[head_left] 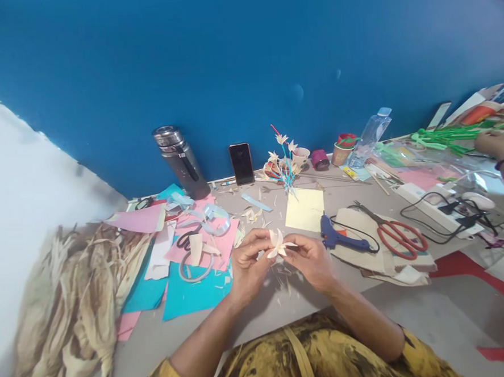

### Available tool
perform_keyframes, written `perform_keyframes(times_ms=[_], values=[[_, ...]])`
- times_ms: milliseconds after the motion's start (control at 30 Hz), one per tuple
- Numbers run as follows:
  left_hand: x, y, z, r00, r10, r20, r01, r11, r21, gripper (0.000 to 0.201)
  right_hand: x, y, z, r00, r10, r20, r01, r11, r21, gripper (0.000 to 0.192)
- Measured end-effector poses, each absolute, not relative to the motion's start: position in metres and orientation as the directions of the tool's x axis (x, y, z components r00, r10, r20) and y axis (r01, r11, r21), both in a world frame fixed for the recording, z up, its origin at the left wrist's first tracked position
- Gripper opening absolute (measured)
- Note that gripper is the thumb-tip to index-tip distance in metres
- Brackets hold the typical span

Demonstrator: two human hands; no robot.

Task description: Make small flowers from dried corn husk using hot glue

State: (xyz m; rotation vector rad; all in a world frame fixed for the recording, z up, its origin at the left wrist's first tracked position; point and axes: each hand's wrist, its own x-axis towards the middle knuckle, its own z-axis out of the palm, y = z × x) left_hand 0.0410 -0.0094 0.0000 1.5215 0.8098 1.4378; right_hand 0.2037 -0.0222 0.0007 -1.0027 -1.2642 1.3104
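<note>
While a small cream dried-husk flower is pinched at frame centre, it is gripped by left hand and right hand together. A blue glue gun is seen just right of them on the grey table.

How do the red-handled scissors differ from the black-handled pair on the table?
The red-handled scissors are larger and lie right of both hands on pale sheets; the black-handled scissors are smaller and lie left on pink paper. The red pair's dark blades show fully; the black pair's are partly hidden. Neither hand touches either; both lie flat.
</note>
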Motion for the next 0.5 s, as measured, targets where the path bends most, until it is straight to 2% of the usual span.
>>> perform_keyframes(times_ms=[233, 400, 500], values=[[0.045, -0.008, -0.004, 0.175, 0.907, 0.383, -0.119, -0.367, 0.923, 0.017, 0.21, -0.021, -0.001, -0.091, 0.992, 0.084, -0.057, 0.079, -0.995, 0.019], [0.046, -0.004, 0.0, 0.174, 0.95, 0.26, -0.193, -0.225, 0.955, 0.007, 0.209, -0.02, 0.0, -0.131, 0.99, 0.05, -0.063, 0.042, -0.997, 0.023], [0.043, 0.002, 0.002, 0.094, 0.979, 0.179, -0.202, -0.157, 0.967, 0.009, 0.209, -0.021, -0.005, -0.119, 0.992, 0.051, -0.014, 0.049, -0.999, 0.024]])
